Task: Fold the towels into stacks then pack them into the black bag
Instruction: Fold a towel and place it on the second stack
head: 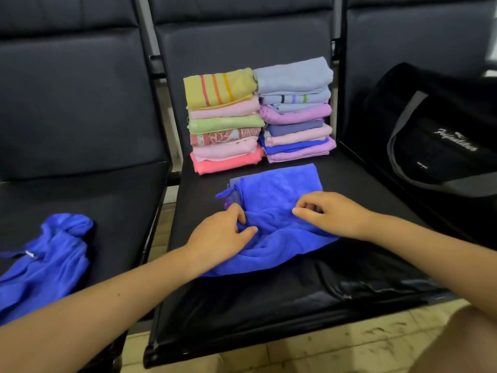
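A soft bright blue towel [271,211] lies half folded on the middle black padded seat [269,300]. The left hand [223,235] pinches its bunched cloth at the near left, and the right hand [330,214] pinches a fold at the near right. At 12 o'clock stand two stacks of folded towels [258,114], side by side and touching. At 2 o'clock sits the black bag [441,135]. At 8 o'clock lies another crumpled blue towel [48,259].

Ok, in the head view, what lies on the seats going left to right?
Crumpled blue towel → warm-coloured folded towel stack → blue-and-purple folded towel stack → black bag with grey straps.
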A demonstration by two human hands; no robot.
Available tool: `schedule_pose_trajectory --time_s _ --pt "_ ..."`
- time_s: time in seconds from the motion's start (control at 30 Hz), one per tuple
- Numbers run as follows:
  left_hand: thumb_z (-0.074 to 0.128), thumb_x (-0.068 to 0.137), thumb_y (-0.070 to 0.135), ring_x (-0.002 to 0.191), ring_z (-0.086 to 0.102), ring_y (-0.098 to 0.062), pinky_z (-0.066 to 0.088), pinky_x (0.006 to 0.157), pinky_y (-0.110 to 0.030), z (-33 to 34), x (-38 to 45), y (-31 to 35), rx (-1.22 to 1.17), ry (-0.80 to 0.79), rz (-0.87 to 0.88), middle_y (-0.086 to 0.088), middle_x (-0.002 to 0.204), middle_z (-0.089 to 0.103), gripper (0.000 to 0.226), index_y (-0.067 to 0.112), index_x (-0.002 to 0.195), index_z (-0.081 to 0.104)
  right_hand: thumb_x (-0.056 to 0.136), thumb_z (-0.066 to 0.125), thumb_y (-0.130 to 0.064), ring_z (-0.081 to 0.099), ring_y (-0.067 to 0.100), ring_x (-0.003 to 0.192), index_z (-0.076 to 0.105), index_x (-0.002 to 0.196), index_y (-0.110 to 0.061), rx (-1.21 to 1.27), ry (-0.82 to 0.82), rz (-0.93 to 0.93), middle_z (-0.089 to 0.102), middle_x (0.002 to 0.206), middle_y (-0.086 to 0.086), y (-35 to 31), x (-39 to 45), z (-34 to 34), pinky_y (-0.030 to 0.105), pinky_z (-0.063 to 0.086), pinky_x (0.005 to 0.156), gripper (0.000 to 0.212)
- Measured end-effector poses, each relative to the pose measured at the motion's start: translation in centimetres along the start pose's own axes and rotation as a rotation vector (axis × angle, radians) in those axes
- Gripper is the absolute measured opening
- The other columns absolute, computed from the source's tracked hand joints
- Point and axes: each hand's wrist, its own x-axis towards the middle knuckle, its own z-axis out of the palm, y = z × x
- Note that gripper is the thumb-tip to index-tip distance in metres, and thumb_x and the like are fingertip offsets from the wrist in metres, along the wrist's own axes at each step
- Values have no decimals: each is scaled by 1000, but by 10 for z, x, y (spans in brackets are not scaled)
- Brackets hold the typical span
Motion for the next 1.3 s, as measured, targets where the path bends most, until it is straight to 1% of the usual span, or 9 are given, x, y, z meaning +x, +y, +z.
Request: schedule_pose_trajectory --time_s 0.13,0.3,0.47,0.7,0.83,0.97,1.1,1.2,1.3 --pt "57 87 52 78 53 -12 42 65 -30 1 14 0 3 87 -1 12 80 51 28 26 94 49 89 63 -32 50 13 76 56 111 -24 -91 -2 3 49 90 -5 3 12 10 31 45 78 25" --pt "63 86 44 97 50 -18 45 87 -35 1 31 -14 -104 109 -42 2 109 43 40 22 115 47 87 62 -21 56 23 97 51 122 -16 -106 68 0 43 114 1 -7 41 19 39 47 88 37" --pt "63 87 40 83 59 -16 47 73 -33 -3 39 -22 -172 64 -98 9 81 60 22 20 93 55 88 61 -17 55 17 85 55 114 -15 -80 68 31 42 104 -3 -10 58 14 33 47 86 27" --pt "58 84 59 63 54 -20 45 65 -38 -6 42 -3 -281 148 -206 -7 67 58 54 8 69 53 77 77 -29 54 6 81 64 92 -24 65 64 83 48 89 -11 3 45 18 25 47 81 20" --pt "59 88 47 59 47 -17 38 59 -33 -2 61 -5 -366 150 -283 -3 65 52 41 13 68 48 77 77 -27 51 7 83 65 82 -25 73 104 54 50 86 -11 2 44 25 22 43 78 13" --pt "56 90 30 71 46 -23 34 65 -31 -7 85 -6 -689 234 -398 -3 65 47 36 13 61 44 82 69 -20 47 13 90 59 77 -21 12 109 -34 54 86 -4 -3 44 22 25 40 81 11" --pt "51 88 30 85 55 -27 43 74 -33 -13 101 -15 -941 302 -589 -9 93 60 24 9 82 61 79 61 -24 47 13 82 56 77 -12 88 161 -29 56 79 -3 -5 43 16 27 42 73 13" --pt "57 82 33 100 61 -34 52 89 -42 -6 96 -29 -1029 227 -710 -14 114 63 43 5 115 62 77 58 -29 45 11 81 53 74 -16 76 259 -29 51 76 -8 -3 47 16 27 41 70 14" --pt "57 85 30 87 58 -31 52 77 -38 -8 93 -32 -1078 239 -710 -10 102 61 30 9 107 62 81 61 -19 46 15 81 56 74 -13 219 375 -50 50 79 -5 -5 53 15 27 39 72 10"
